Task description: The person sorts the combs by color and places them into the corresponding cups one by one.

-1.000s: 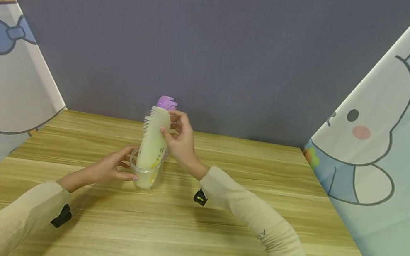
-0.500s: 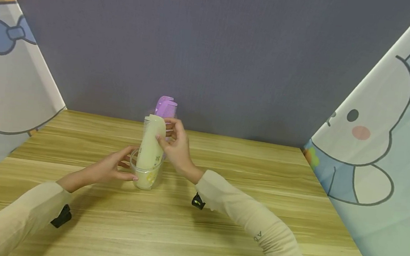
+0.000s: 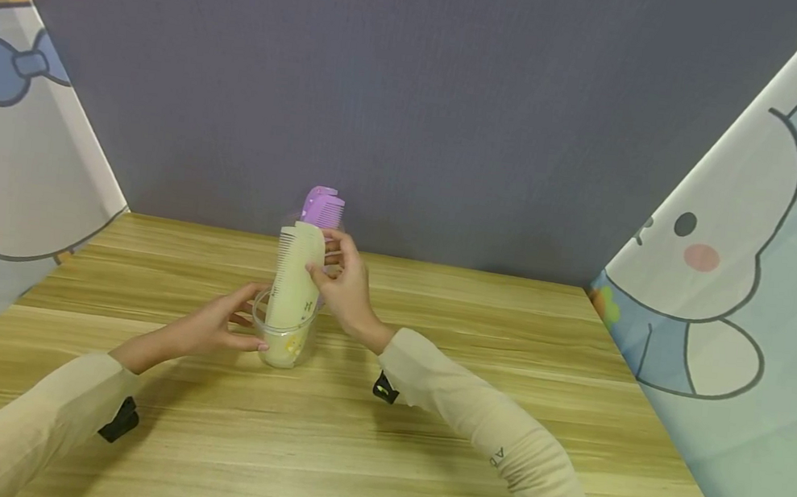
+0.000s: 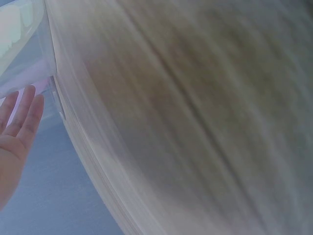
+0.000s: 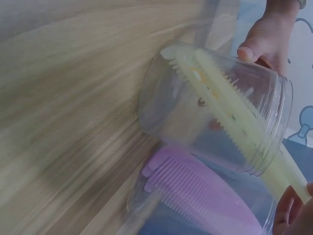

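A clear plastic jar (image 3: pixel 309 346) stands upright on the table with two pale yellow combs (image 5: pixel 230 105) inside, both leaning. My right hand (image 3: pixel 346 288) pinches the upper end of one yellow comb (image 3: pixel 298 274) between thumb and fingers; its lower part is in the jar. Around the jar's left side, my left hand (image 3: pixel 215 325) holds it, thumb at the front and fingers behind. In the left wrist view, the fingers (image 4: pixel 33 115) lie beside the clear wall. Purple combs (image 3: pixel 324 210) stand directly behind, in a second clear jar (image 5: pixel 137 200).
The wood-grain table (image 3: pixel 376 457) runs back to a dark grey panel (image 3: pixel 414 104). Side panels with cartoon prints (image 3: pixel 718 258) flank it. Small black devices (image 3: pixel 385 389) hang at both wrists.
My right hand has moved down, lowering the yellow comb deeper into the jar. Over the last half second the comb has tilted slightly right. The left hand and jar have stayed put.
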Demonstrator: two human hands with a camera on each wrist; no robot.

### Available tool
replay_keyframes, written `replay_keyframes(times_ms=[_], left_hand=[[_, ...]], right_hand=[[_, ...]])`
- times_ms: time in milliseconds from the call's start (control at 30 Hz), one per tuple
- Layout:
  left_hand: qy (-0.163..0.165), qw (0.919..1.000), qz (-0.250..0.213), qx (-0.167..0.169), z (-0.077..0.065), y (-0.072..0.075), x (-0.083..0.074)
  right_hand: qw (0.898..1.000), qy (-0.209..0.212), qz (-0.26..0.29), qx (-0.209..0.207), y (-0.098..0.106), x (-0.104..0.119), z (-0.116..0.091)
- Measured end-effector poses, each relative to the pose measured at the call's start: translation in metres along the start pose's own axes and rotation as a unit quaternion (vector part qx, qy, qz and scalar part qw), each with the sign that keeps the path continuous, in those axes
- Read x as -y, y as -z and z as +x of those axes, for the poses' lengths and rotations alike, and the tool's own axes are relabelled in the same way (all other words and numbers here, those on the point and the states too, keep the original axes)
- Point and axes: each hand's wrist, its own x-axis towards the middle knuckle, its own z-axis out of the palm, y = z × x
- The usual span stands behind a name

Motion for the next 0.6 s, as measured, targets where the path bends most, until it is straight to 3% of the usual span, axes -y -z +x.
replay_keyframes(times_ms=[267,600], left_hand=[[0.000,1.0000,-0.004,0.002,0.0002,-0.0002,0.0009],[0.008,1.0000,-0.005,0.002,0.0004,0.0004,0.0012]], right_hand=[[0.999,-0.002,-0.040,-0.008,0.0015,-0.0011,-0.0006],[1.000,-0.005,-0.025,0.010,0.0042,-0.0020,0.0002]])
